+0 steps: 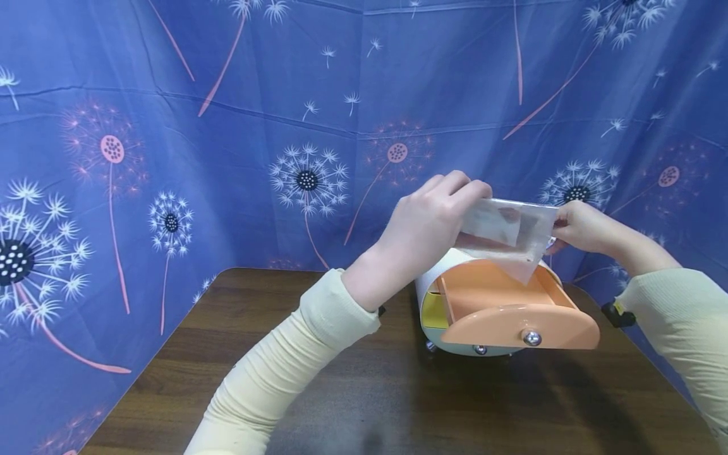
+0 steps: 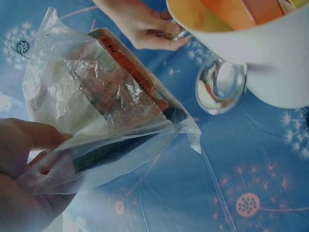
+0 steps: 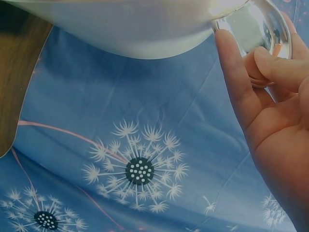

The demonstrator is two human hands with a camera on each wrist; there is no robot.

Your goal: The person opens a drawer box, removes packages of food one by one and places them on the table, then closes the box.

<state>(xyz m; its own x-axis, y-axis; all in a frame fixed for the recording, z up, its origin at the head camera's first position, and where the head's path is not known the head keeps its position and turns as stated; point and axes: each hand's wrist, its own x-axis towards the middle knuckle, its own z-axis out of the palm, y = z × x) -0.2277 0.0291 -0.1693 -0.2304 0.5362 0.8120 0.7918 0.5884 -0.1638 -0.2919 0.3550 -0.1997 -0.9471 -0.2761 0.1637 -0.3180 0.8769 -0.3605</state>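
Observation:
My left hand (image 1: 423,218) pinches one edge of a clear plastic bag (image 1: 537,230) between thumb and fingers. Inside the bag (image 2: 82,92) are flat items, one with a red strip; their kind cannot be told. It hangs above the pulled-out orange drawer (image 1: 520,325) of a small rounded white cabinet (image 1: 426,287). My right hand (image 1: 588,227) is at the cabinet's far right side. There its fingers curl round a shiny round metal piece (image 3: 260,34) beside the white body. A similar metal piece (image 2: 222,87) shows on the cabinet in the left wrist view.
Below the orange drawer are a yellow section (image 1: 435,311) and a pale green drawer front (image 1: 457,343). The cabinet stands on short metal feet at the right of a dark wooden table (image 1: 341,392). A blue dandelion-print cloth (image 1: 227,145) hangs behind.

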